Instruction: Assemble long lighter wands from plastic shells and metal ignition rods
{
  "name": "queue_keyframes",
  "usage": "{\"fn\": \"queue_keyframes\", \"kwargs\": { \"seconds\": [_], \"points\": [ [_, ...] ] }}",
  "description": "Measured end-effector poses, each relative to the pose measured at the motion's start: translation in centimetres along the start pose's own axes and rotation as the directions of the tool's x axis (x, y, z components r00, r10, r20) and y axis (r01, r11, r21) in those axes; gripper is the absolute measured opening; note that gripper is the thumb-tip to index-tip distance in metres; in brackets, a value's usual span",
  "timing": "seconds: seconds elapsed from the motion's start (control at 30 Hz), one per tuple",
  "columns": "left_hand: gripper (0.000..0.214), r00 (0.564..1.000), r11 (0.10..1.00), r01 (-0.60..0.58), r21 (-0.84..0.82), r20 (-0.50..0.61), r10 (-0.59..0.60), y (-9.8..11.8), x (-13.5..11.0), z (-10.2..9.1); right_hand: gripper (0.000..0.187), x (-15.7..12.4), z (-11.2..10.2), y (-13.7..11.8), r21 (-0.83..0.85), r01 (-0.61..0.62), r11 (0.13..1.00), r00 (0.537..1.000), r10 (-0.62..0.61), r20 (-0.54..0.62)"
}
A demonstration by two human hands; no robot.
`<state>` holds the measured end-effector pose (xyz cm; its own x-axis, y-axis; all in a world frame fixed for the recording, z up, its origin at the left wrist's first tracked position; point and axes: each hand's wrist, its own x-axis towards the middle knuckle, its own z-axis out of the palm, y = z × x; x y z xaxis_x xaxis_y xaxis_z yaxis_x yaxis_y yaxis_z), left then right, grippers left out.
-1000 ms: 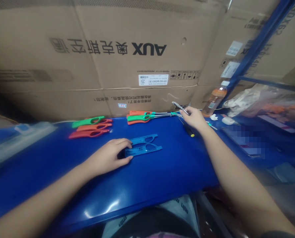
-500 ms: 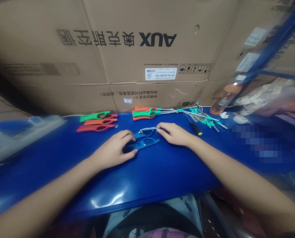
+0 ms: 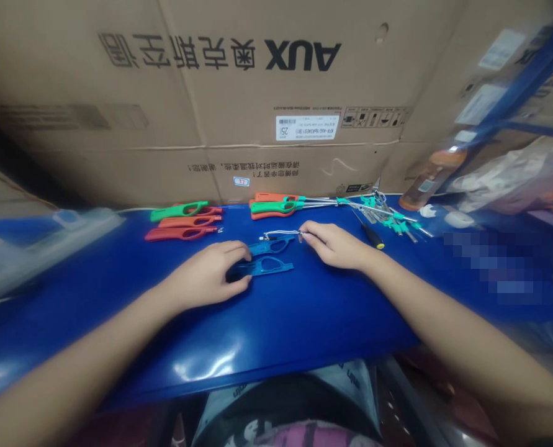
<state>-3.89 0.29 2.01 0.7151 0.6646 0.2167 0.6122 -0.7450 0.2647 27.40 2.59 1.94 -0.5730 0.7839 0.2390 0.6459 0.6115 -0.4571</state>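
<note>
Two blue plastic handle shells [image 3: 267, 257] lie side by side in the middle of the blue table [image 3: 267, 335]. My left hand [image 3: 211, 273] rests on their left ends, fingers curled around the nearer shell. My right hand [image 3: 334, 243] pinches the right end of a thin silver wire part [image 3: 280, 235], which lies over the top of the farther shell.
Red and green handles [image 3: 183, 222] lie at the back left. Assembled orange and green lighters [image 3: 276, 207] with metal rods sit at the back centre, next to a screwdriver [image 3: 373, 236] and green-tipped rods [image 3: 392, 218]. Cardboard boxes [image 3: 257, 93] wall the back. A bottle [image 3: 432, 174] stands at right.
My right hand came back from the pile of rods at the far right, carrying the wire part to the blue shells. My left hand stayed on the shells.
</note>
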Motion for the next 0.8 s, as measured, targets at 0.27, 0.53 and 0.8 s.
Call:
{"fn": "queue_keyframes", "kwargs": {
  "seconds": [0.27, 0.53, 0.8],
  "points": [
    [0.042, 0.952, 0.989, 0.059, -0.139, -0.290, -0.098, 0.9, 0.3, 2.1, 0.027, -0.5, -0.8, -1.4, 0.213, 0.103, 0.972, 0.993, -0.114, 0.042],
    [0.019, 0.909, 0.987, -0.134, -0.088, -0.407, 0.088, 1.1, -0.1, 1.9, 0.024, -0.5, -0.3, -2.6, 0.215, 0.188, 0.958, 0.978, -0.202, 0.046],
    [0.016, 0.917, 0.985, -0.149, -0.084, -0.384, 0.106, 1.3, 0.0, 2.0, 0.018, -0.5, -0.1, -2.4, 0.150, 0.167, 0.975, 0.984, -0.174, 0.030]
  ]
}}
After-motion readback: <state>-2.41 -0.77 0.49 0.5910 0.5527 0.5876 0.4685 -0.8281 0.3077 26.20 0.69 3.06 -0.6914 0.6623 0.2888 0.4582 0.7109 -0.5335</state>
